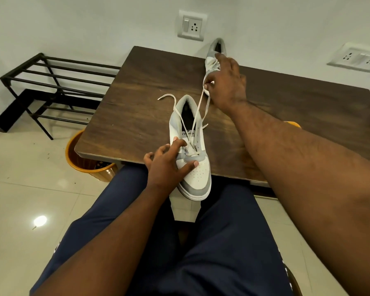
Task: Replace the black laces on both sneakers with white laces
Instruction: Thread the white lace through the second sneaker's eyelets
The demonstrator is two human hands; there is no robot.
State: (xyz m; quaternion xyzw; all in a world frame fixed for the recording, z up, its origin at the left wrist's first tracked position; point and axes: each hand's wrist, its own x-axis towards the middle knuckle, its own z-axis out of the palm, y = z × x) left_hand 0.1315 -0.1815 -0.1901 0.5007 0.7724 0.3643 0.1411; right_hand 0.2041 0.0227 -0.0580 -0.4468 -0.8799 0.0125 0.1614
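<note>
**White lace drawn taut over a grey-and-white sneaker**

The near sneaker (192, 163), smooth white panels with grey trim and a perforated toe, sits at the front edge of the dark wood-grain desk (137, 99). The left hand (167, 167) grips its side, thumb across the toe. The right hand (226, 84) pinches the flat white lace (198, 112), pulled straight from the eyelets. The second sneaker (215, 50) lies beyond, at the desk's far edge.
</note>
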